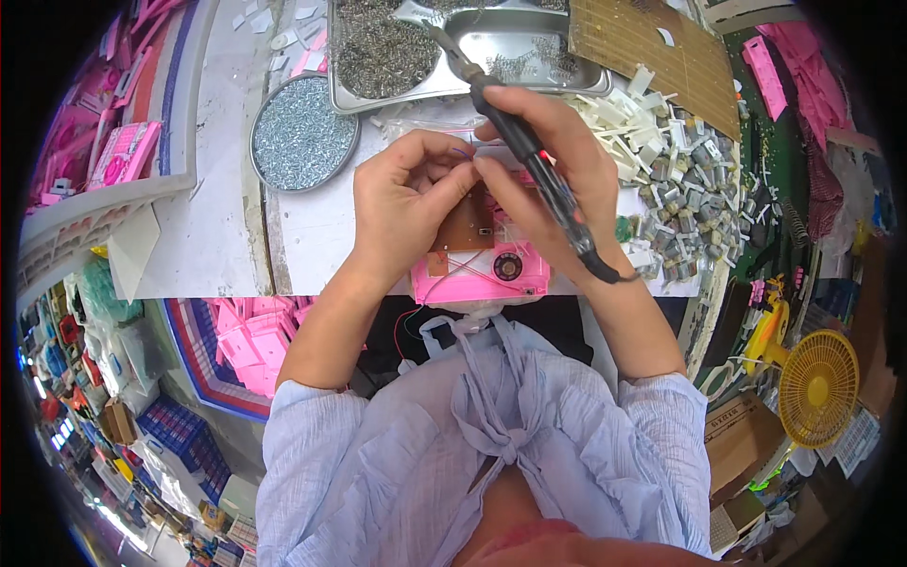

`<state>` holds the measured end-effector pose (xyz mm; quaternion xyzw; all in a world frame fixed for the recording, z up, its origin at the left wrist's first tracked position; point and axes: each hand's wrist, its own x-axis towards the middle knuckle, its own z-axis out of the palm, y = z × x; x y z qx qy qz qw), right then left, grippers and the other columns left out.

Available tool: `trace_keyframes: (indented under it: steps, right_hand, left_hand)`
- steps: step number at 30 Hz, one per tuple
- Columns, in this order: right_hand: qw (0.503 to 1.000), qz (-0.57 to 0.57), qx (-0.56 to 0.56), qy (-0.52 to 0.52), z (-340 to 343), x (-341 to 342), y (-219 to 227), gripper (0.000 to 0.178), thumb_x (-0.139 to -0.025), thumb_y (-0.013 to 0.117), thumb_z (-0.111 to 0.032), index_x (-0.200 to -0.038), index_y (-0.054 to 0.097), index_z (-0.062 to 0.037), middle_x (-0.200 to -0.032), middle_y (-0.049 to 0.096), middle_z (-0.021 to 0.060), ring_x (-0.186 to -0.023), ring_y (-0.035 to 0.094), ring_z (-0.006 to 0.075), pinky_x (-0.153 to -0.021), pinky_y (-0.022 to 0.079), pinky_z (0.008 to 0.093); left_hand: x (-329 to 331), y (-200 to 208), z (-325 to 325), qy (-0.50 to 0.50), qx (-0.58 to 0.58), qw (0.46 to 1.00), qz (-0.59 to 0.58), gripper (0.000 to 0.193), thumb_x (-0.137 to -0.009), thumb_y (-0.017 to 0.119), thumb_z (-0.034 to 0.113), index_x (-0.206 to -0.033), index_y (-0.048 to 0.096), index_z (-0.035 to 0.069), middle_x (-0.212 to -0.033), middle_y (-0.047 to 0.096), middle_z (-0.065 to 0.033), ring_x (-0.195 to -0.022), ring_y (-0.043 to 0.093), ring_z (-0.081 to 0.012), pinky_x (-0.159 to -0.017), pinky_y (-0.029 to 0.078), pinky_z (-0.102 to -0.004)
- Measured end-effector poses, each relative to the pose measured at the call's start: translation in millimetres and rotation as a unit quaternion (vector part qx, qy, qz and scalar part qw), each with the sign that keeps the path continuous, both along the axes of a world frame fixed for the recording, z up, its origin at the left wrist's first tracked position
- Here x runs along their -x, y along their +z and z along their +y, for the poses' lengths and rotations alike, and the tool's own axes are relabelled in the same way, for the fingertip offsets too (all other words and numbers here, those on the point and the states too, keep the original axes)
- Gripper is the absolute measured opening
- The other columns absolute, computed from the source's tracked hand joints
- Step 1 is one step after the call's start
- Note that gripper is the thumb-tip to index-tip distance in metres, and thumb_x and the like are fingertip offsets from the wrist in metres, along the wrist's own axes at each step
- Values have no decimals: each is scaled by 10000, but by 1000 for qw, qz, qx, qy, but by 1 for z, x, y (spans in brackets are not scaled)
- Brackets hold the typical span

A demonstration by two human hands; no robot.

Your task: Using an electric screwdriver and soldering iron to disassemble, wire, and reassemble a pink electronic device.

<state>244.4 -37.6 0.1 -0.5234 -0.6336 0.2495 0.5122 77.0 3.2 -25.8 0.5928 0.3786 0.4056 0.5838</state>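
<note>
A pink plastic case (430, 288) lies at the table's near edge, with a brown circuit board (465, 227), thin wires and a round black part (508, 266) on it. Above the board, my left hand (411, 189) is closed in a pinch at a thin blue wire (461, 152). My right hand (567, 161) carries a black corded pen-shaped tool (520, 137) with a metal tip and a red light. Its tip points up and away, over the metal tray. The right thumb meets the left fingertips at the wire; the exact pinch point is partly hidden.
A round dish of small screws (304, 132) stands left of my hands. Behind lies a metal tray (491, 47) with springs. White plastic pieces and small motors (675, 180) are heaped at right, near a brown board (661, 57). A yellow fan (818, 387) stands lower right.
</note>
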Motion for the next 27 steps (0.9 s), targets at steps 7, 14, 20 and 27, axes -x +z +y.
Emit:
trace_keyframes:
  steps: [7, 14, 20, 27]
  right_hand:
    - [996, 83, -10, -10, 7, 7, -11, 484, -806, 716, 76, -1261, 612, -55, -1003, 662, 108, -856, 675, 202, -757, 552, 290]
    - [993, -14, -114, 9, 3, 4, -8, 482, -769, 715, 92, -1223, 634, -48, -968, 657, 108, -819, 667, 226, -703, 539, 304]
    - [996, 63, -62, 8, 6, 0, -10, 502, -780, 703, 97, -1243, 626, -82, -997, 660, 108, -836, 684, 228, -723, 548, 307]
    - [997, 74, -8, -17, 3, 1, -14, 514, -781, 738, 71, -1260, 615, -70, -1023, 649, 101, -804, 680, 188, -727, 545, 308]
  left_hand:
    - [1, -3, 0, 15, 24, 998, -49, 135, -880, 743, 2, -996, 683, -32, -897, 713, -63, -754, 665, -87, -679, 561, -227]
    - [4, 0, -1, 33, -186, 976, 110, 96, -859, 752, 45, -942, 730, 1, -836, 717, -85, -747, 689, -152, -664, 536, -274]
    - [9, 5, 7, -50, -191, 972, 126, 112, -871, 740, 79, -954, 741, 4, -855, 720, -104, -765, 691, -201, -687, 531, -305]
    - [8, 1, 1, -20, -19, 998, 52, 111, -929, 706, 95, -969, 732, -6, -824, 697, -48, -743, 640, -96, -670, 506, -246]
